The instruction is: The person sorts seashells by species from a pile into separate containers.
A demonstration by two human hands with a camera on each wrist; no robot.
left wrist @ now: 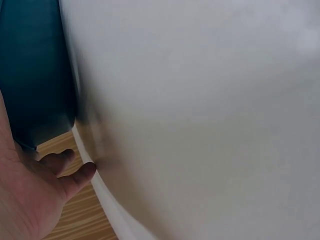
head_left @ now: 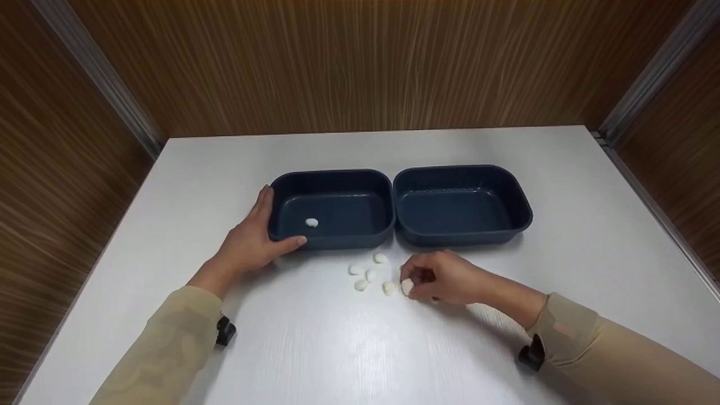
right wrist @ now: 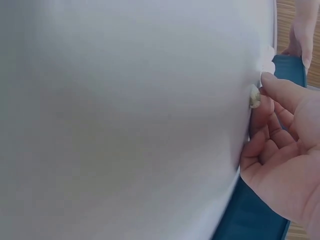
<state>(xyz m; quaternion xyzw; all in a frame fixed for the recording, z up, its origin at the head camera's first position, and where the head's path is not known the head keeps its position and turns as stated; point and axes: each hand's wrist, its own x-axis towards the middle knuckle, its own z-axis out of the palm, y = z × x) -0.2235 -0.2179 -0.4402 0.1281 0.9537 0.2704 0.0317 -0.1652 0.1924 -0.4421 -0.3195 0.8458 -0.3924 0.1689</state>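
My right hand (head_left: 447, 277) has its thumb and fingers curled at a small white pebble-like piece (head_left: 407, 287), pinching it just above or on the table. Another such piece (right wrist: 255, 96) lies beside the thumb in the right wrist view. To the left of that hand, several loose white pieces (head_left: 371, 275) are scattered in front of the containers. My left hand (head_left: 250, 239) rests against the left dark blue container (head_left: 332, 242), fingers straight along its left side and thumb at its front rim. One white piece (head_left: 311, 223) lies inside that container.
A second dark blue container (head_left: 461, 238) stands right beside the first, their rims almost touching. Both stand on a white table (head_left: 349, 354). Wood-grain panels (head_left: 360, 67) rise behind the table and at both sides.
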